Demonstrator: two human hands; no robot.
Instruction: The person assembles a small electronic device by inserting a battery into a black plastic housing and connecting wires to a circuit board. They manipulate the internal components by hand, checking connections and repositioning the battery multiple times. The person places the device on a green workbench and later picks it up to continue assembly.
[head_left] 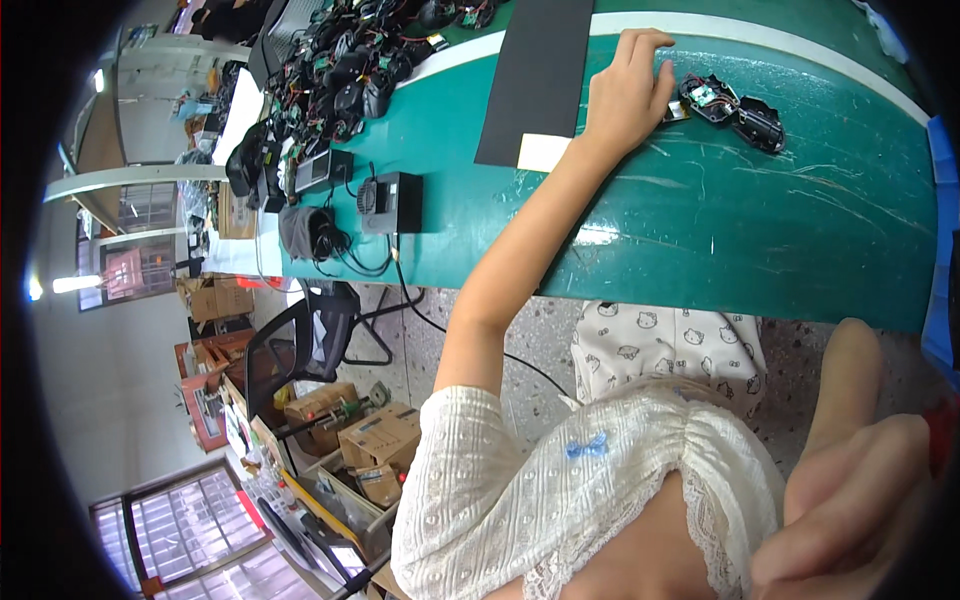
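Observation:
My left hand point(628, 92) rests far out on the green worktable point(760, 235), fingers slightly bent and thumb apart, with nothing seen in it. Just right of it lies an opened black plastic device, one half showing a circuit board point(708, 98), the other a ribbed black shell point(759, 126). A small silver-and-yellow part point(676, 111) sits between the hand and the board. My right hand point(850, 500) is raised very near the camera at the lower right, its arm bent. Its fingers are pressed together; whatever they grip is hidden. A red patch point(940, 437) shows beside it.
Left of my left hand lie a black mat point(535, 80) and a cream paper piece point(545, 152). A black box-shaped device point(390, 203) with cables stands further left. Many black devices and wires point(345, 75) are heaped behind it. A blue bin point(942, 250) borders the right end.

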